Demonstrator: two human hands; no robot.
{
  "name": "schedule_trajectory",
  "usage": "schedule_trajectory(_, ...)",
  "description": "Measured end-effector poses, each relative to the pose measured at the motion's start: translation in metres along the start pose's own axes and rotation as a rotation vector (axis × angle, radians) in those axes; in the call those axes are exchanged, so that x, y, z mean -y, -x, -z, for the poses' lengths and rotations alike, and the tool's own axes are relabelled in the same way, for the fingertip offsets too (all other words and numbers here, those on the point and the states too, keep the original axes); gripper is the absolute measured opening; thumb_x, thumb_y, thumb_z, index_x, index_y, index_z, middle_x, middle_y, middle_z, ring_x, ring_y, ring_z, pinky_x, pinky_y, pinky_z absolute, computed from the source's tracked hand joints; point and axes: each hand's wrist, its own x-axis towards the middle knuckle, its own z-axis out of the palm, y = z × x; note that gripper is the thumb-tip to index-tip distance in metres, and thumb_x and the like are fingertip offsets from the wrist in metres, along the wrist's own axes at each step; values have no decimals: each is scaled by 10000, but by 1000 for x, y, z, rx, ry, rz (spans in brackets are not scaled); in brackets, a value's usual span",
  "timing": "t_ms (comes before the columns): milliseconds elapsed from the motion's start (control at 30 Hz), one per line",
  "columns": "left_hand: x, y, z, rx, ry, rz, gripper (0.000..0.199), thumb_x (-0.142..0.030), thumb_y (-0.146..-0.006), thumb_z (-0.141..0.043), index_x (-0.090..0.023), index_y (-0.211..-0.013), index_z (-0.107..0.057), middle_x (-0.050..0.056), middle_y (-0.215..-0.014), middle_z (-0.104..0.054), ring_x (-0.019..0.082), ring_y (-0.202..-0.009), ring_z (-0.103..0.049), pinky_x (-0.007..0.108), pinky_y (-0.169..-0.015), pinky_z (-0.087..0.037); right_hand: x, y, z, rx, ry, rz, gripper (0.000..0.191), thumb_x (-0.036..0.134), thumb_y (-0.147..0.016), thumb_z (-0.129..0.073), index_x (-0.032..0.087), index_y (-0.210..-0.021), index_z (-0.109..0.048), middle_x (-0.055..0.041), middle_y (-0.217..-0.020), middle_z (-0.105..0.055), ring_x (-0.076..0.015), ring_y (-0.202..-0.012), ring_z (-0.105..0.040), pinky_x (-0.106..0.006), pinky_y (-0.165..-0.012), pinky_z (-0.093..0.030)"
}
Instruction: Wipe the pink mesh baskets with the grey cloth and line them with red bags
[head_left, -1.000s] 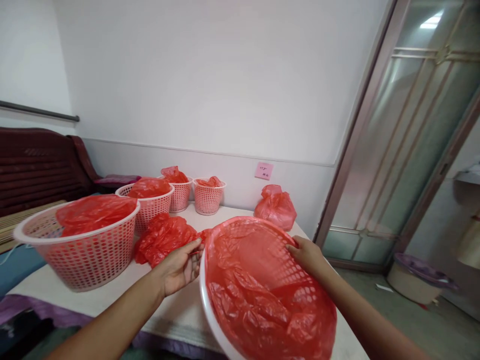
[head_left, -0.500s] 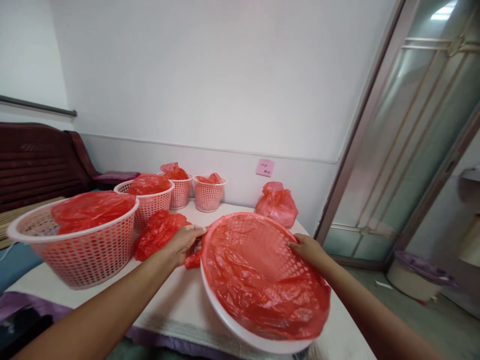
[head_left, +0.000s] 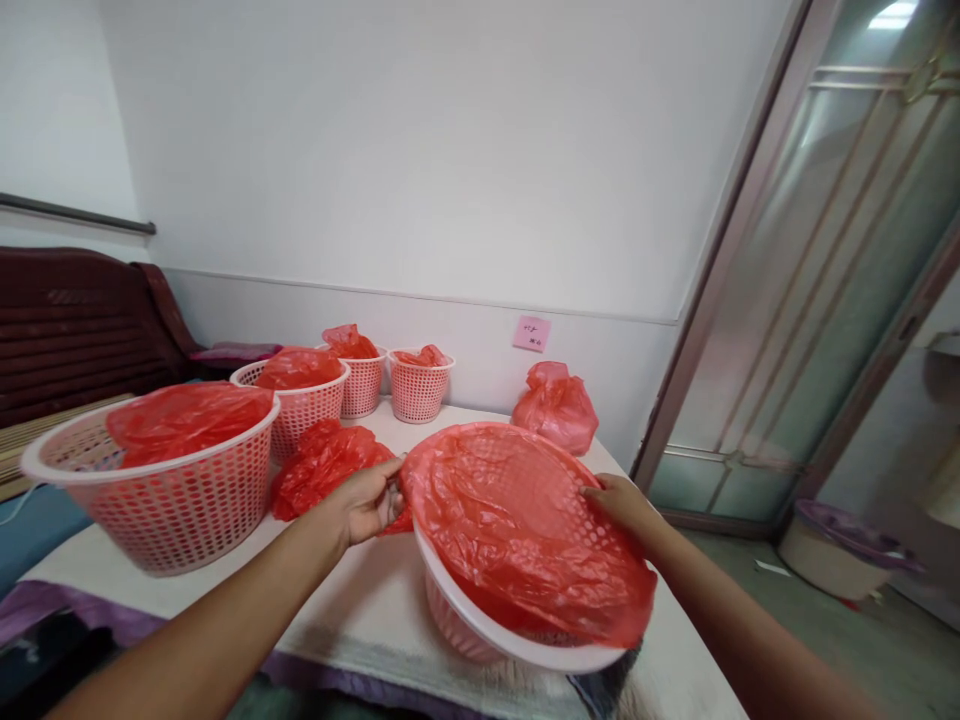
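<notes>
A pale pink perforated plastic basket (head_left: 461,615) is tilted at the near side of the table, its mouth towards me. Over that mouth spreads a thin red plastic bag (head_left: 510,530), with the basket's holes showing through it. At the left rim, my left hand (head_left: 373,502) pinches the edge of the bag. My right hand (head_left: 619,510) grips the right rim, its thumb over the bag; the other fingers are hidden. Beside my left hand lies a crumpled red bag (head_left: 326,465).
More pink baskets (head_left: 202,500) holding red bags stand at the left and back. A bulging red bag (head_left: 556,408) sits at the back right under a pink wall note (head_left: 532,333). Dark cloth (head_left: 607,685) shows beneath the basket. A glass door (head_left: 772,300) is at right.
The basket's near rim has risen slightly, so more of its side shows. My left hand has shifted to the bag's edge at the rim. The right hand keeps its hold.
</notes>
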Motion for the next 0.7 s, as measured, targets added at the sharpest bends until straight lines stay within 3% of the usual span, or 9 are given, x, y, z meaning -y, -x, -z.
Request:
schedule_trajectory(167, -2, 12, -2, 50, -13, -7, 212, -322, -936, -586, -134, -838, -605, -49, -675, -588, 56, -501, -540, 173, -437, -457, -5, -1, 0, 17, -93, -88, 144, 295, -740, -591, 183, -669, -650, -61, -633, -689, -209, -612, -639, -267, -525, -398)
schedule_trajectory(333, -4, 18, 0, 109, -66, 0, 87, -131, -875, -648, -119, -797, -613, -47, -679, -624, 58, -524, -581, 154, -443, -474, -1, 1, -3, 72, -232, -181, 110, 273, -741, -582, 178, -710, -627, -67, -655, -695, -201, -589, -648, -266, -511, -433)
schedule_trajectory(700, 25, 25, 12, 181, 191, 98, 113, -190, -933, -589, -99, -882, -631, -12, -728, -673, 56, -519, -616, 144, -446, -513, 0, 2, -8, 92, -452, -298, 55, 215, -749, -601, 190, -708, -575, -25, -582, -648, -174, -493, -615, -267, -472, -443)
